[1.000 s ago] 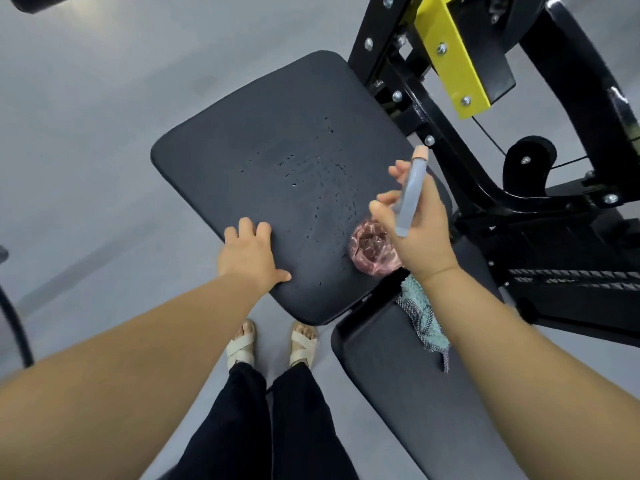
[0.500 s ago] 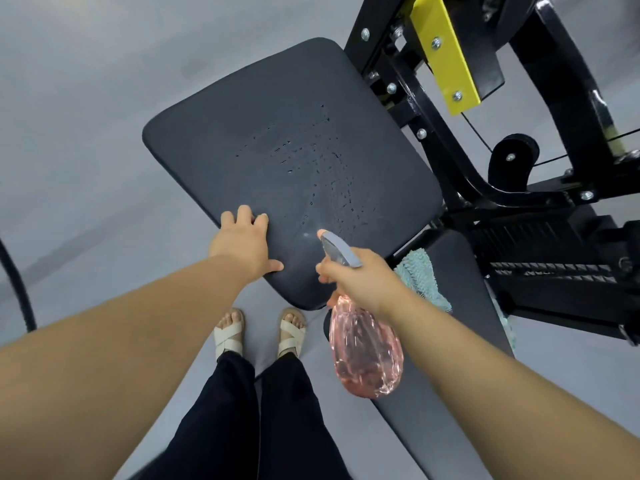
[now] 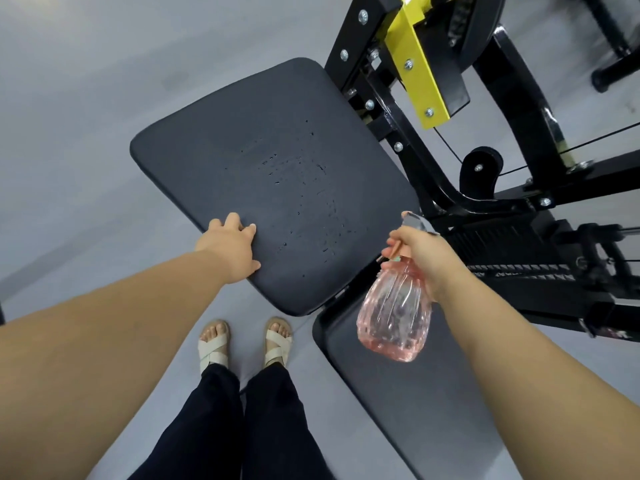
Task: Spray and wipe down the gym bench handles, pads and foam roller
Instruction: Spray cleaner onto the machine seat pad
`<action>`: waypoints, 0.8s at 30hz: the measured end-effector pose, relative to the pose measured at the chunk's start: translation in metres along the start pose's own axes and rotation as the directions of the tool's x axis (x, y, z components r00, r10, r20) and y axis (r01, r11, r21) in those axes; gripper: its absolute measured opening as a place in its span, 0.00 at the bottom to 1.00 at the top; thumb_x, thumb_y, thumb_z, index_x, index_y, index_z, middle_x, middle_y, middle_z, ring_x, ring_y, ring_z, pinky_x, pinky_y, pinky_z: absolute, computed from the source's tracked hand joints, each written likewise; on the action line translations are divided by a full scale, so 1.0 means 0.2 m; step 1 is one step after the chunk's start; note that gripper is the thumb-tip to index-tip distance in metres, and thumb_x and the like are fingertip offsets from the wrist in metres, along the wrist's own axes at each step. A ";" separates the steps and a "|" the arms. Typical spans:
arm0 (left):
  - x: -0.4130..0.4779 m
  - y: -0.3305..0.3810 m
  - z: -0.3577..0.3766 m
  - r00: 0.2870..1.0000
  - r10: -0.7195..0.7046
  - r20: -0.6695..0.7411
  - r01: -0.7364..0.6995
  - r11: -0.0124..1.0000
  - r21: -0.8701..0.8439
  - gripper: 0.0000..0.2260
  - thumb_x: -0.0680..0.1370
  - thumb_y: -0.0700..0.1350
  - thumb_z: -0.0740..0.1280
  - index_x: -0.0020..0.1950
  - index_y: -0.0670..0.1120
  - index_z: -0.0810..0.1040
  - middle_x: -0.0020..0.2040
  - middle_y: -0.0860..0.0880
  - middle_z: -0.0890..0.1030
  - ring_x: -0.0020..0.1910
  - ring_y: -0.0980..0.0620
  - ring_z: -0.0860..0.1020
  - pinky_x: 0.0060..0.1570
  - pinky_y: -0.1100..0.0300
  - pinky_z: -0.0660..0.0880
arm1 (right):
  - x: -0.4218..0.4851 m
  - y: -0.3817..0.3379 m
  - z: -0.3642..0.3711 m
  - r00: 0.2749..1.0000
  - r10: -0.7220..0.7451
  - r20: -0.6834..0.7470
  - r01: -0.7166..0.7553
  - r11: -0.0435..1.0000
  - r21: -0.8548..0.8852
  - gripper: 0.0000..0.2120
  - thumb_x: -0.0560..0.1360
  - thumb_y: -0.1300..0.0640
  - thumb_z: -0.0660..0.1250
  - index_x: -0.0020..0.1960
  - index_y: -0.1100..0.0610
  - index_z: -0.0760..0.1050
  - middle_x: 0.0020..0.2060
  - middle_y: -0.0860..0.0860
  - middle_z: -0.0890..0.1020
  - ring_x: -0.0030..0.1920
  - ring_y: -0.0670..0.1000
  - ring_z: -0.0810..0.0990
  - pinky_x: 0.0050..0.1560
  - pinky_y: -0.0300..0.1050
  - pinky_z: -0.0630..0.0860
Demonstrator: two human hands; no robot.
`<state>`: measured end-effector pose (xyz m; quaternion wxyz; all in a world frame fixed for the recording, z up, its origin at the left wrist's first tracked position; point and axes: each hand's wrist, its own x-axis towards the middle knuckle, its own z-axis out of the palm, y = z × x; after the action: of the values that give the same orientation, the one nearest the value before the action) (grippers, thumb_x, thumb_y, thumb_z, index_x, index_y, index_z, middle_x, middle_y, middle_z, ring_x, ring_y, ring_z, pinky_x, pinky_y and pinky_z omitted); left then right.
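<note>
Head view. The left hand (image 3: 230,249) lies open, palm down, on the near edge of the dark grey rectangular padded bench pad (image 3: 263,181), whose centre carries scattered spray droplets (image 3: 304,199). The right hand (image 3: 420,252) grips the neck of a translucent pink plastic spray bottle (image 3: 394,322), held above the second dark pad (image 3: 398,393) just beside the black-and-yellow steel machine frame (image 3: 415,74).

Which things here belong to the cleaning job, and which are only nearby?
Belong to the job:
- spray bottle, held in the right hand
- upper pad, wet with droplets, left hand resting on it
- lower pad

Only nearby:
- yellow bracket
- black frame
- sandals
</note>
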<state>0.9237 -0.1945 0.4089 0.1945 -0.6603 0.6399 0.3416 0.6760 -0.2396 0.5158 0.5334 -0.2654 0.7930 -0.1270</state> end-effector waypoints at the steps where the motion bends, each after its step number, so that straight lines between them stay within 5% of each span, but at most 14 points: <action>1: 0.00 0.01 -0.01 1.000 -0.007 -0.003 0.007 1.000 0.007 0.33 0.77 0.58 0.61 0.77 0.48 0.51 0.67 0.46 0.59 0.63 0.42 0.63 0.59 0.54 0.70 | 0.02 -0.01 -0.02 1.000 0.010 -0.016 -0.010 1.000 0.007 0.06 0.75 0.58 0.64 0.42 0.61 0.75 0.37 0.55 0.80 0.26 0.51 0.79 0.40 0.46 0.76; 7: 0.00 0.04 0.02 1.000 -0.008 -0.008 0.009 0.995 0.096 0.35 0.77 0.57 0.62 0.76 0.45 0.50 0.67 0.45 0.58 0.61 0.41 0.63 0.57 0.56 0.71 | 0.06 -0.05 -0.03 0.999 0.033 0.019 -0.032 0.999 -0.029 0.05 0.75 0.61 0.62 0.43 0.62 0.74 0.35 0.58 0.78 0.26 0.51 0.78 0.28 0.40 0.76; 11: -0.01 0.02 -0.01 1.000 0.022 0.005 -0.022 0.997 0.077 0.34 0.77 0.55 0.63 0.76 0.46 0.50 0.66 0.45 0.59 0.62 0.42 0.63 0.58 0.55 0.70 | 0.05 -0.09 0.11 0.997 -0.004 0.080 0.011 0.996 -0.087 0.09 0.74 0.58 0.65 0.53 0.61 0.76 0.46 0.58 0.82 0.33 0.54 0.82 0.37 0.44 0.80; 17: 0.01 -0.08 -0.05 0.994 0.100 0.044 -0.098 0.994 -0.051 0.29 0.79 0.53 0.60 0.76 0.50 0.54 0.68 0.48 0.60 0.64 0.44 0.63 0.64 0.54 0.67 | -0.02 -0.20 0.44 0.963 -0.059 0.264 0.099 0.985 -0.144 0.05 0.72 0.61 0.64 0.47 0.57 0.77 0.37 0.56 0.79 0.32 0.54 0.80 0.53 0.55 0.78; 21: 0.01 -0.15 -0.06 0.998 0.062 -0.030 -0.068 0.957 -0.282 0.19 0.80 0.46 0.58 0.72 0.48 0.67 0.68 0.49 0.65 0.65 0.46 0.67 0.62 0.57 0.64 | -0.05 -0.23 0.62 0.938 -0.022 0.345 0.107 0.967 -0.229 0.12 0.72 0.58 0.65 0.55 0.58 0.75 0.44 0.55 0.81 0.32 0.53 0.82 0.38 0.43 0.79; 24: 0.00 -0.26 -0.05 0.991 -0.061 -0.119 0.015 0.933 -0.360 0.19 0.80 0.45 0.57 0.71 0.47 0.67 0.70 0.48 0.65 0.67 0.45 0.66 0.66 0.56 0.63 | -0.07 -0.23 0.72 0.913 0.018 0.407 0.115 0.947 -0.300 0.10 0.72 0.59 0.63 0.52 0.58 0.76 0.41 0.55 0.79 0.31 0.53 0.80 0.32 0.39 0.77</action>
<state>0.9766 -0.1960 0.4063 0.0361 -0.7176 0.5651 0.4056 0.8255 -0.2570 0.4915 0.6326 -0.3880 0.6686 0.0467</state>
